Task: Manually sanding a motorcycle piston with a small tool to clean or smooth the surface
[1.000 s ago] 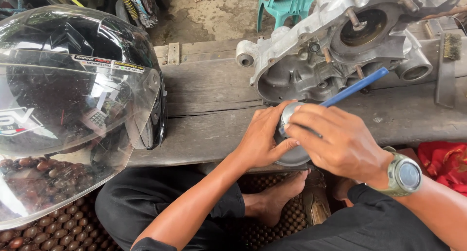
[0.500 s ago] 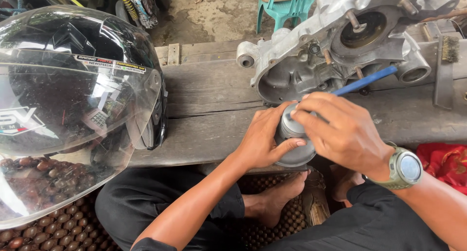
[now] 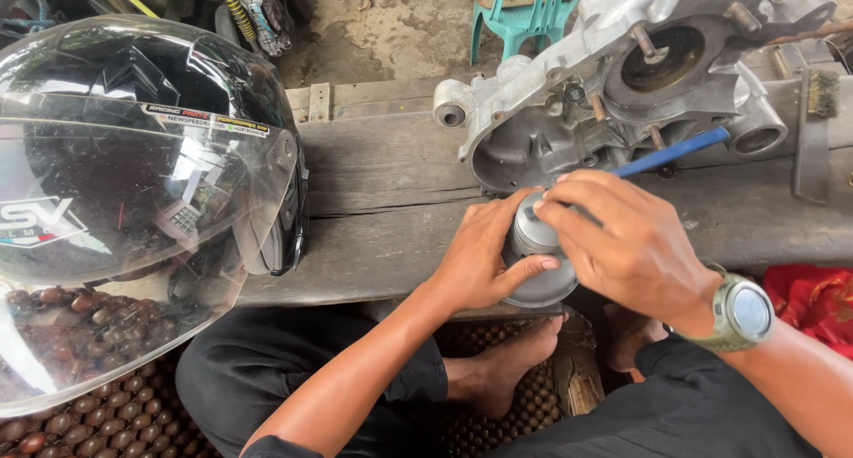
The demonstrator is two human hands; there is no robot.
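Weathered grey wooden bench [image 3: 391, 200] spans the view, seated person's legs below its near edge; nearest, left hand [image 3: 480, 258] wraps a small grey metal cylindrical piston [image 3: 538, 262] from the left, thumb under its skirt, held at the bench's near edge, probably to steady it for work on the crown; right hand [image 3: 635, 249], wrist bearing a green-strapped wristwatch [image 3: 737, 314], arches over the piston top, fingers pinched on a blue-handled slim tool [image 3: 671, 153] whose tip is hidden at the crown; glossy black helmet with clear visor [image 3: 133, 183] sits left; beyond, a bare aluminium engine crankcase [image 3: 622, 85] lies on the bench; farther back, a teal plastic chair [image 3: 524, 14] stands on the floor.
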